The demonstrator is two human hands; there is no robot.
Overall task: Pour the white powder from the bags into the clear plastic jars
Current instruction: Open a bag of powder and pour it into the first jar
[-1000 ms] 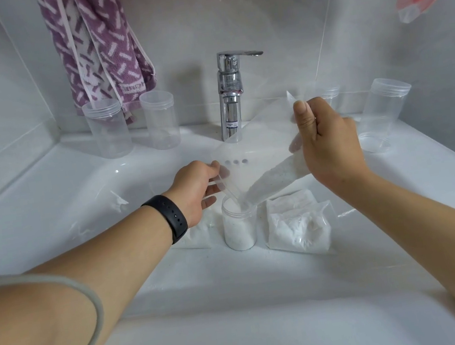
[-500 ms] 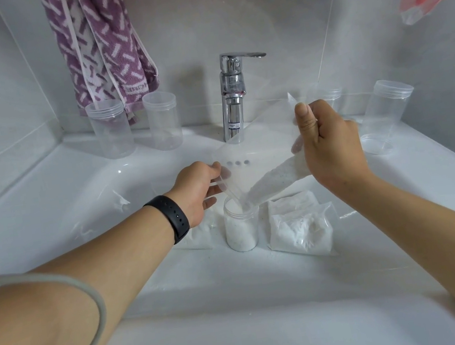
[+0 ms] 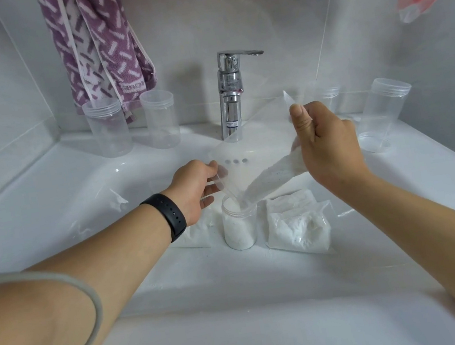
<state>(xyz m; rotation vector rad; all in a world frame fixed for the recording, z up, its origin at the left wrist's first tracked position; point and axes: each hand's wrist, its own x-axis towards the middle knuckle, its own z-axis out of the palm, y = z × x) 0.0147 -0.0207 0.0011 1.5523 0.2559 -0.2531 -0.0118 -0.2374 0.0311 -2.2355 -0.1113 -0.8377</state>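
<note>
My left wrist hides most of the powder bag (image 3: 197,234) beside the jar. A far jar (image 3: 330,99) blurs behind the held bag (image 3: 252,165). The top edge crops the purple towel (image 3: 97,50).

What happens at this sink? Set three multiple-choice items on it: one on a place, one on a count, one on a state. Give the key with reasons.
1. The clear plastic jar holding white powder stands:
A) on a shelf
B) between two flat bags of white powder
C) on a chair

2. Empty clear jars left of the chrome tap:
A) one
B) two
C) four

3. The clear plastic bag held by the left hand and right hand is:
A) sealed
B) folded flat
C) tilted, mouth at the jar

Key: B, a bag lies on each side; B, a pair stands below the purple towel; C, its powder slopes down to the jar's rim.
</note>
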